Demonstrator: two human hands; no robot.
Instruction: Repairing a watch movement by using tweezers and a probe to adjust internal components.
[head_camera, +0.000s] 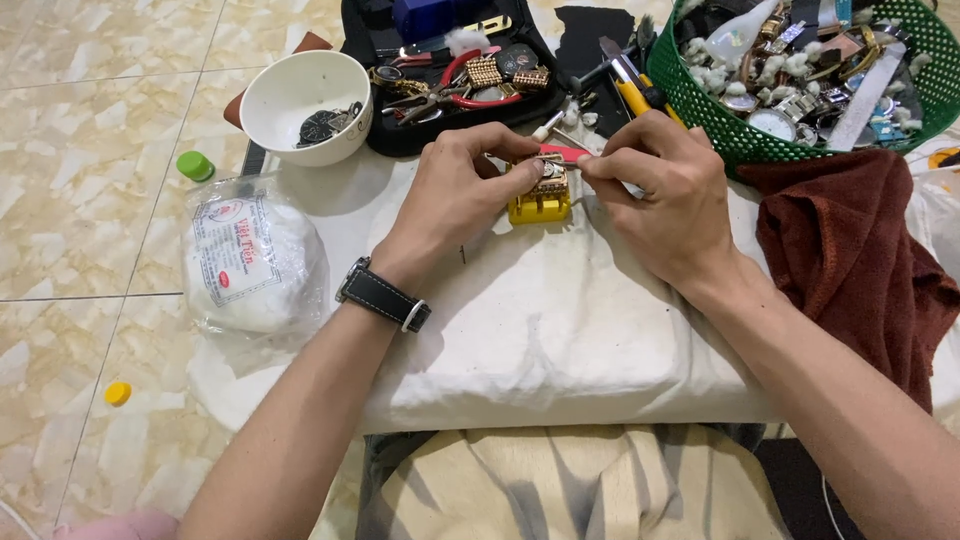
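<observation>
A small yellow holder block (540, 205) stands on a white cloth-covered pad (540, 330), with a metal watch piece (549, 176) clamped on top. My left hand (455, 195), a black-strapped wristwatch on its wrist, grips the block and watch piece from the left. My right hand (660, 190) pinches a thin tool with a red handle (562, 153) against the watch piece from the right.
A white bowl (300, 85) with dark watch parts sits at the back left. A black tool tray (450, 70) holds pliers and watch bands. A green basket (820, 70) full of watches stands at the back right, above a brown towel (860, 250). A bag of cotton (250, 255) lies left.
</observation>
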